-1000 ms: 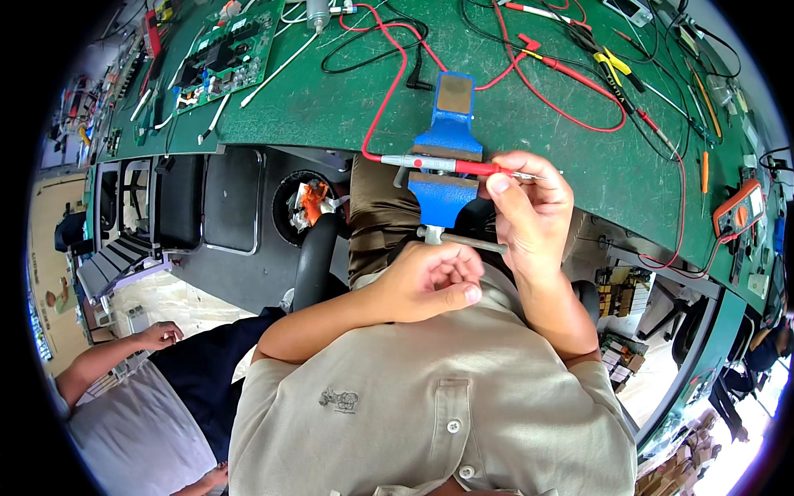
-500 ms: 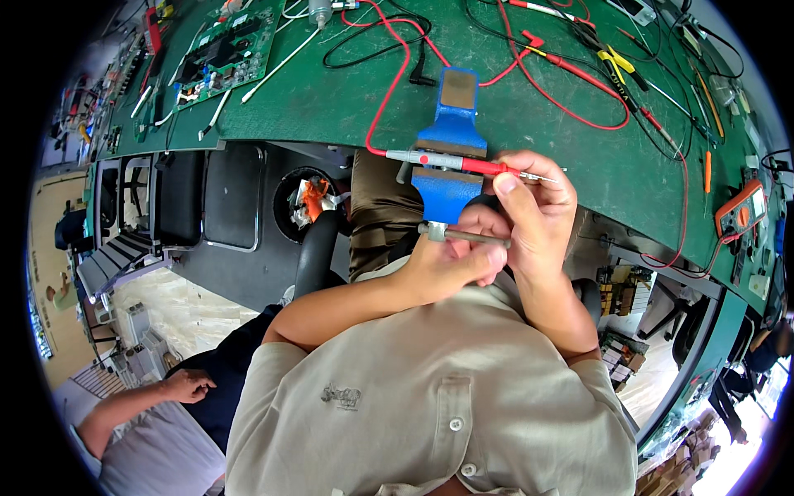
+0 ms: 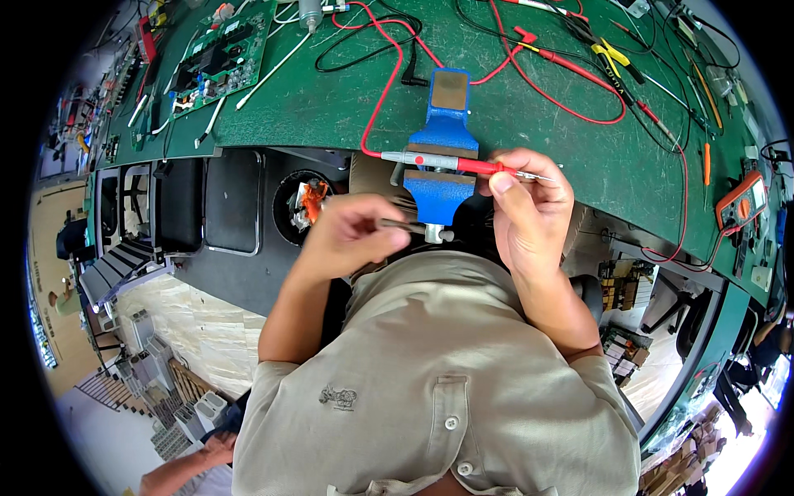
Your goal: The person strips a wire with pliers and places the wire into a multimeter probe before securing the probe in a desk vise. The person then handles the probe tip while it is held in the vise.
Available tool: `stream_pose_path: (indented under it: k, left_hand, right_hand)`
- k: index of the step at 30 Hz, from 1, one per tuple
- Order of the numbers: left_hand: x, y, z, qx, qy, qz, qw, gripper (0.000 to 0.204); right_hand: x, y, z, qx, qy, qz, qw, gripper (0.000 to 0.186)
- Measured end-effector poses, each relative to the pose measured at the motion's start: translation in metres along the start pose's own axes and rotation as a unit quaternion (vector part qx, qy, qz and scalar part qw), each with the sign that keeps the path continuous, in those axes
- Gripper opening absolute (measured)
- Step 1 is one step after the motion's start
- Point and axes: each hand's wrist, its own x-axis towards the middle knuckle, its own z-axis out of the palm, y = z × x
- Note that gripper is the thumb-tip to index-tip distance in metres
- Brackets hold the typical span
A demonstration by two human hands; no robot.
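A red-and-grey test probe [image 3: 477,166] lies across the jaws of a blue bench vise [image 3: 438,201] at the table's edge. My right hand [image 3: 533,211] pinches the probe's red front end between thumb and fingers, its metal tip pointing right. A red lead runs from the grey end up onto the table. Below the jaws, my left hand [image 3: 351,240] closes round the left end of the vise's handle bar [image 3: 405,224]; its fingers are slightly blurred.
A green circuit board [image 3: 219,62] lies at the far left of the green table [image 3: 331,116]. Yellow-handled pliers [image 3: 610,59], another red probe [image 3: 579,72] and leads lie at the back right. An orange multimeter [image 3: 740,202] is on the right. A bin [image 3: 291,236] stands below.
My left hand has swung left, and the handle bar now points left of the screw instead of right. My right hand keeps its pinch on the probe. Another person at lower left has moved.
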Motion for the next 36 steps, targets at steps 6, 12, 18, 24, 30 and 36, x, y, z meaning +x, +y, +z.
stream_pose_path:
  k: [6,12,18,24,30,36]
  left_hand:
    - [-0.012,0.047,0.019,-0.028,0.065,0.110,0.991,0.014]
    - [0.002,0.040,0.073,0.147,-0.058,0.240,0.958,0.048]
    - [0.010,0.006,0.084,0.312,-0.038,0.291,0.903,0.055]
    - [0.015,-0.034,0.073,0.433,0.048,0.314,0.844,0.047]
    - [0.009,-0.033,0.060,0.405,0.118,0.297,0.857,0.025]
    - [-0.008,-0.027,0.025,0.178,0.141,0.267,0.937,0.008]
  right_hand:
    - [-0.001,0.001,0.003,-0.003,0.006,0.002,1.000,0.019]
    - [-0.003,-0.003,0.007,-0.032,0.016,0.013,0.999,0.019]
    - [-0.002,-0.008,0.003,-0.054,0.002,0.055,0.997,0.017]
    - [-0.005,0.000,0.002,-0.038,-0.005,0.015,0.999,0.018]
    - [-0.004,0.003,0.004,-0.013,-0.002,0.000,1.000,0.019]
    - [-0.004,0.005,0.003,0.001,-0.009,0.003,1.000,0.019]
